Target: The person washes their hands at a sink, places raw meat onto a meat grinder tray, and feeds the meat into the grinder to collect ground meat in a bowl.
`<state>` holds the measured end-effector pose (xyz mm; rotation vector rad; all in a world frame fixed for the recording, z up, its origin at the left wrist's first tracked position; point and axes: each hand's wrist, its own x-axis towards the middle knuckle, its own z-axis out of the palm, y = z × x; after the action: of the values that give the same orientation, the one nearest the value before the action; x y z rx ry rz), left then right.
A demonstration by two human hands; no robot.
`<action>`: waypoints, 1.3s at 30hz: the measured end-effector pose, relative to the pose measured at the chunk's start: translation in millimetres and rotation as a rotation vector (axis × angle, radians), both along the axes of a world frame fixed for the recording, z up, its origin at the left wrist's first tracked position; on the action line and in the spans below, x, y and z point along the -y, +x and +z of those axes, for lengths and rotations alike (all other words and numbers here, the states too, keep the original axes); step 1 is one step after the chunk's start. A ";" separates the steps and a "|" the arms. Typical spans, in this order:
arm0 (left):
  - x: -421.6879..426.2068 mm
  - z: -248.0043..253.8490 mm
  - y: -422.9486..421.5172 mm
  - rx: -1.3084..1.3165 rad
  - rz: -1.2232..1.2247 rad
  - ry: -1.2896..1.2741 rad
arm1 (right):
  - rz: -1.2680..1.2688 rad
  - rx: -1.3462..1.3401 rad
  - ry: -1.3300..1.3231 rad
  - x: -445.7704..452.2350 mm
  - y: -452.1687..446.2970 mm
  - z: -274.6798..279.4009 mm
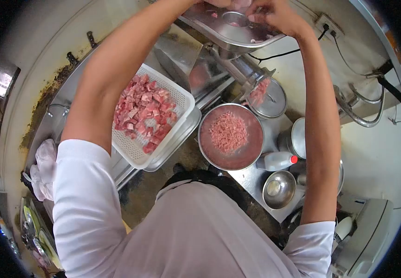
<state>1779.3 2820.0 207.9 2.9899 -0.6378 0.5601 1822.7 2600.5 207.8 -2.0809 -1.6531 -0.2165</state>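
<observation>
Both hands are over the steel feed tray (255,45) of a meat grinder (242,69) at the top of the view. My left hand (223,3) is mostly cut off by the upper edge, so its fingers do not show clearly. My right hand (274,15) has its fingers curled in above the tray's right side; what they hold is hidden. Small meat scraps lie in the tray around its round feed hole (234,19). Ground meat (259,91) hangs from the grinder's outlet, and more minced meat (229,132) sits in the round steel bowl (206,155) below.
A white perforated basket (184,95) of cubed raw meat (147,109) stands at left, partly behind my left arm. At right are a round lid (274,99), a red-capped plastic bottle (274,161), a small steel bowl (279,190) and a steel pot (299,136). Cords hang from a wall socket (329,28).
</observation>
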 end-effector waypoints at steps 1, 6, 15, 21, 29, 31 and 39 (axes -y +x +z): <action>8.6 -1.5 -9.2 -0.095 0.030 -0.016 | -0.001 -0.002 0.002 1.4 -3.6 0.3; 46.3 15.6 -58.4 -0.235 0.133 0.202 | -0.202 -0.053 0.054 3.5 -15.8 3.7; 46.9 22.9 -75.2 -0.157 0.179 0.015 | -0.106 -0.080 -0.013 3.6 -26.5 15.2; 19.4 -20.2 -18.6 -0.025 -0.088 0.010 | -0.140 -0.033 -0.012 3.4 -11.0 4.2; 47.4 41.1 -78.6 -0.272 -0.014 0.035 | -0.114 0.056 -0.072 3.6 -0.9 -0.8; 34.8 11.5 -59.0 -0.244 -0.078 -0.046 | -0.115 0.049 -0.029 -2.9 -2.6 -1.0; -34.0 54.2 -41.5 -0.267 0.173 -0.590 | -0.312 -0.019 -0.146 -0.4 -18.0 6.1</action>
<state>1737.8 2854.0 262.1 2.4997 -0.1534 0.2780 1804.7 2600.8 213.9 -2.4392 -1.3625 -0.1797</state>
